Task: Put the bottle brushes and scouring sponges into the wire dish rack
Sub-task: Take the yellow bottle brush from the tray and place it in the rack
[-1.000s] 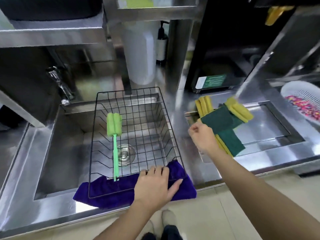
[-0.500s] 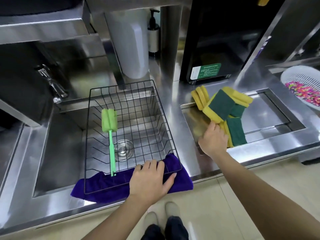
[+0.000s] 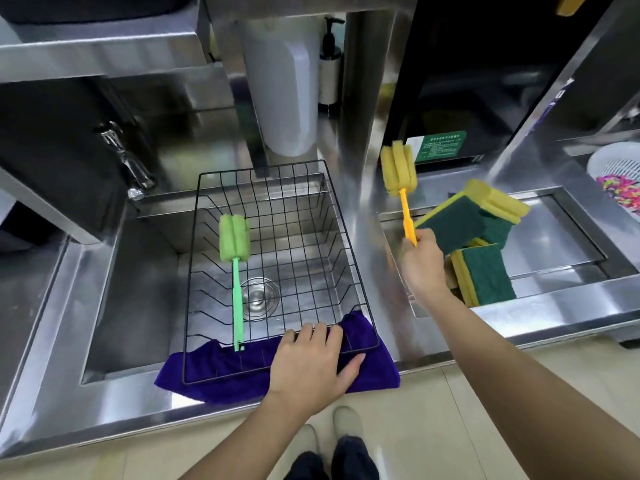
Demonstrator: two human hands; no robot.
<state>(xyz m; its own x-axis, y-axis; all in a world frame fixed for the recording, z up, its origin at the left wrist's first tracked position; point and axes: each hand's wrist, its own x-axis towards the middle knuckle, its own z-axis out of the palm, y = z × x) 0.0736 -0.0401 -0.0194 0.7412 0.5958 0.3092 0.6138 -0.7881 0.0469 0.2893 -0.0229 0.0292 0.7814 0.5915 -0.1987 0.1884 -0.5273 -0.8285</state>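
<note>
A black wire dish rack (image 3: 332, 216) sits over the left sink, its near edge on a purple cloth (image 3: 377, 372). A green bottle brush (image 3: 234, 261) lies inside it, foam head at the far end. My left hand (image 3: 308, 362) rests flat on the rack's near rim and the cloth. My right hand (image 3: 420, 265) grips the orange handle of a yellow bottle brush (image 3: 399, 174), held upright above the right basin's left edge. Several green-and-yellow scouring sponges (image 3: 483, 271) are piled in the right basin just beyond that hand.
A faucet (image 3: 124, 157) stands at the far left of the sink (image 3: 138, 292). A white cylinder (image 3: 287, 98) and a soap pump bottle (image 3: 330, 67) stand behind the rack. A white colander (image 3: 616, 174) with colourful bits is at the far right. The floor lies below the counter edge.
My right hand has closed on the yellow brush's handle and raised it out of the sponge pile until it stands upright. My left hand has stayed on the rack's rim.
</note>
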